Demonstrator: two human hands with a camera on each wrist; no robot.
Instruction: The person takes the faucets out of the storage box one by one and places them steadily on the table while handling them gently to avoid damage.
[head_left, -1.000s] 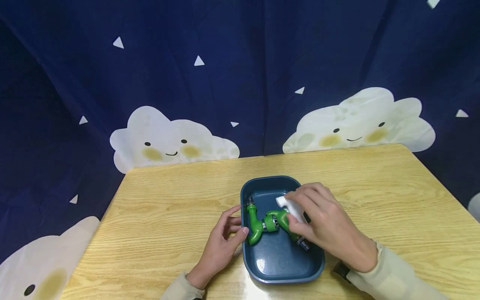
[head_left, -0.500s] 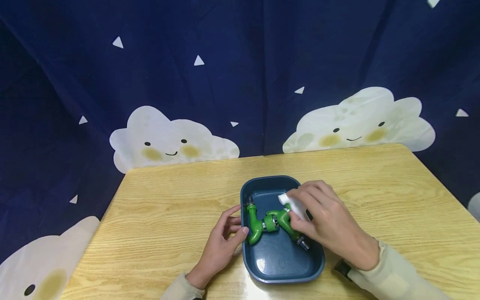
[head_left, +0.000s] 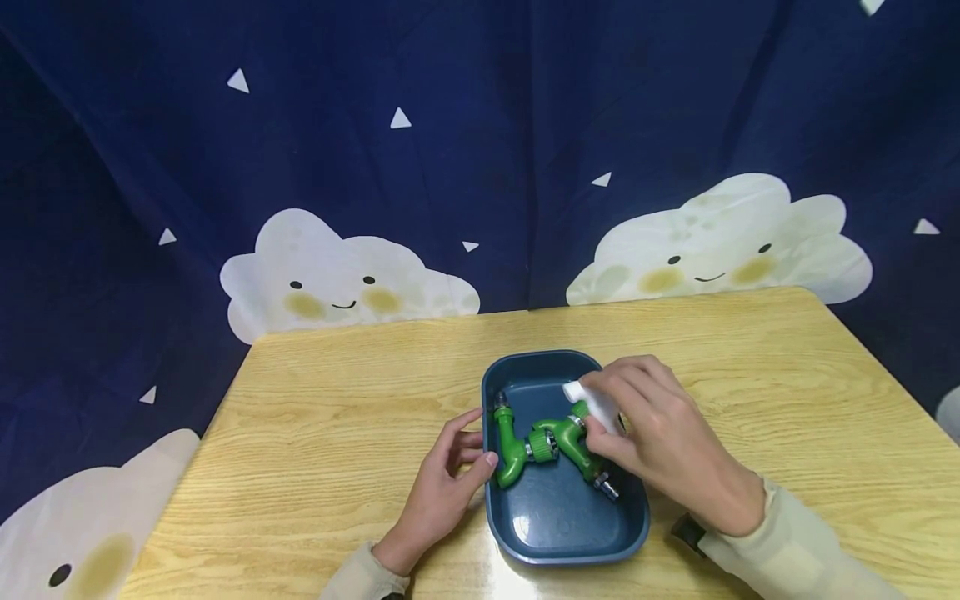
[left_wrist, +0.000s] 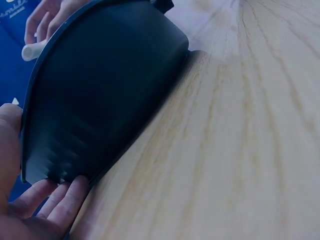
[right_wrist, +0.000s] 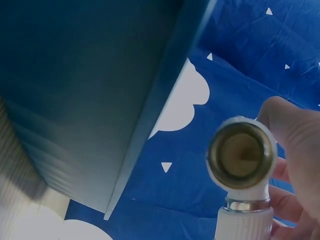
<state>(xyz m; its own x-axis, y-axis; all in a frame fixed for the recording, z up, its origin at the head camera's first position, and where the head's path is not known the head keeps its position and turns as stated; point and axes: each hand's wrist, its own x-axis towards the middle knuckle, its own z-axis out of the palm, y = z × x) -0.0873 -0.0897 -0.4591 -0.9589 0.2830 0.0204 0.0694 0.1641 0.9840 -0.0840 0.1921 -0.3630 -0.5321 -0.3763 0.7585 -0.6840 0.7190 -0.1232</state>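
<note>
In the head view my right hand grips a white plastic tap above the right side of a dark blue tray. The right wrist view shows this white tap close up, with a round brass-rimmed mouth, a metal collar and a ribbed part. My left hand holds the tray's left side, thumb at the rim. Seen from the left wrist, its fingertips touch the outer wall low down. Inside the tray lie two green taps: one along the left wall, another partly under my right hand.
The tray stands on a light wooden table. Behind it hangs a dark blue curtain with white clouds and small triangles. A small dark object shows beside the right sleeve.
My right hand has shifted slightly up and to the right with the white tap, showing more of the right green tap. My left hand and the tray have stayed in place.
</note>
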